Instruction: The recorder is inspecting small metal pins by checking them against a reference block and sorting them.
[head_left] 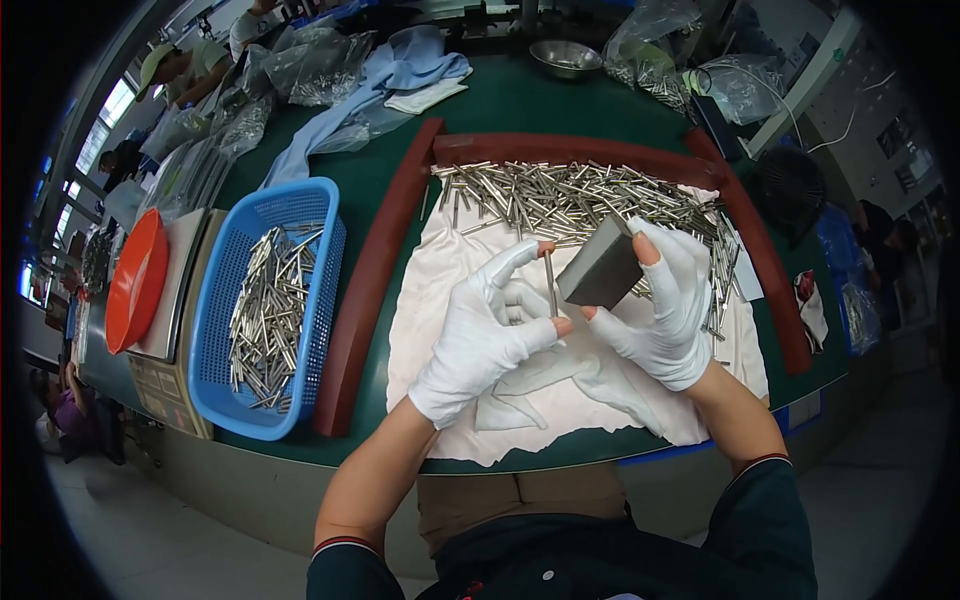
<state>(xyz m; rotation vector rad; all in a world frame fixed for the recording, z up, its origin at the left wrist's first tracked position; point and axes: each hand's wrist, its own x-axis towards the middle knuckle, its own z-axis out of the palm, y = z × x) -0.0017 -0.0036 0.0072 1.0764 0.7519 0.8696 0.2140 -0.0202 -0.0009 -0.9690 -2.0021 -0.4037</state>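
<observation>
Between the bare thumb and index fingertip of my left hand (484, 325), a thin metal pin (551, 284) is held upright by its two ends. My right hand (668, 305) grips a dark grey rectangular block (602, 266), tilted, just right of the pin. Both hands wear white gloves with some fingertips bare. Beneath them lies a pale pink cloth (425, 290), with a crumpled white cloth (590, 385) on it. Beyond my hands spreads a heap of loose metal pins (560, 195); more show to the right of my right hand.
A dark red frame (375, 290) borders the cloth on the green table (500, 95). At left stand a blue basket (203, 330) of metal pins (270, 320) and a red-orange bowl (138, 280). Farther back are a metal bowl (566, 58), plastic bags (320, 65) and another person (190, 72).
</observation>
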